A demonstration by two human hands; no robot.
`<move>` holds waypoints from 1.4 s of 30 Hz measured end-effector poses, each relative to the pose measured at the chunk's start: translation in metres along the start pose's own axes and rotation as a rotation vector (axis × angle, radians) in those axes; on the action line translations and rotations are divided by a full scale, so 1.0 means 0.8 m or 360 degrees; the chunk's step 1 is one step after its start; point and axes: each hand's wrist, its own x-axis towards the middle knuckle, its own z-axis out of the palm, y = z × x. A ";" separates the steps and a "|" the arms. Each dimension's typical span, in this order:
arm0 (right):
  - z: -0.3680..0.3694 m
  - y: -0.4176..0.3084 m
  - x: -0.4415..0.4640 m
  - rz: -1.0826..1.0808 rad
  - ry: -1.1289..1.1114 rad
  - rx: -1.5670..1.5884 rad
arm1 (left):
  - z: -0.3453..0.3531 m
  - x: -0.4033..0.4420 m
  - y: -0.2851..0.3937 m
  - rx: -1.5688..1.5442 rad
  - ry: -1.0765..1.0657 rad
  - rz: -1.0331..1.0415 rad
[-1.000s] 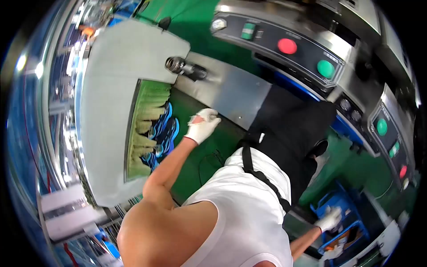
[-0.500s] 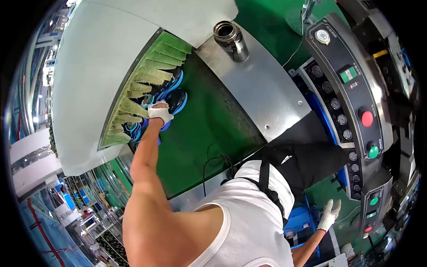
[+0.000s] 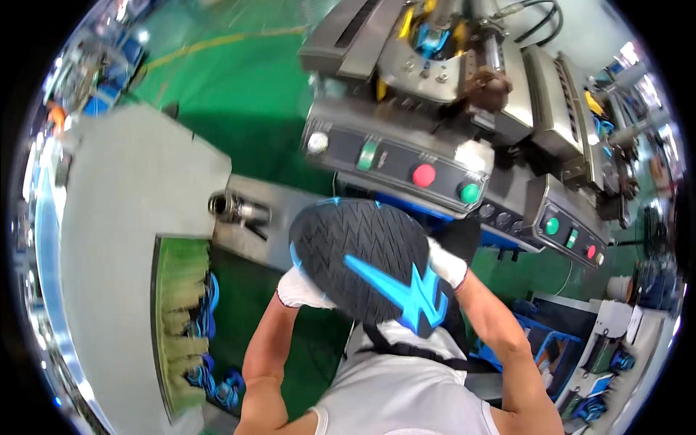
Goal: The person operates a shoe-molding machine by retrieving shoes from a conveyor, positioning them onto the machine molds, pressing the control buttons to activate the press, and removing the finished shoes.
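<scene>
A shoe [image 3: 362,250] is held up in front of my body, its black zigzag-treaded sole with a bright blue insert facing the camera. My left hand [image 3: 303,290], in a white glove, grips the shoe's left edge, with its fingers partly hidden behind the sole. On the opposite side, my gloved right hand [image 3: 447,264] is closed on the right edge of the shoe. The sole covers the shoe's upper almost completely.
More blue and black shoes [image 3: 225,391] sit beside a green strip curtain [image 3: 174,319] at lower left. A metal flask [image 3: 239,209] lies across the view above them. Ahead is a machine panel with a red button [image 3: 423,175] and a green button [image 3: 470,193].
My left hand has left the strip curtain and now holds a shoe. The right hand, open and apart before, has closed on it too. The view has turned toward the machine.
</scene>
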 end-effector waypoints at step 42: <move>0.017 -0.150 -0.103 -0.1097 0.1342 0.0131 | -0.086 0.103 0.093 0.0850 0.0804 0.0420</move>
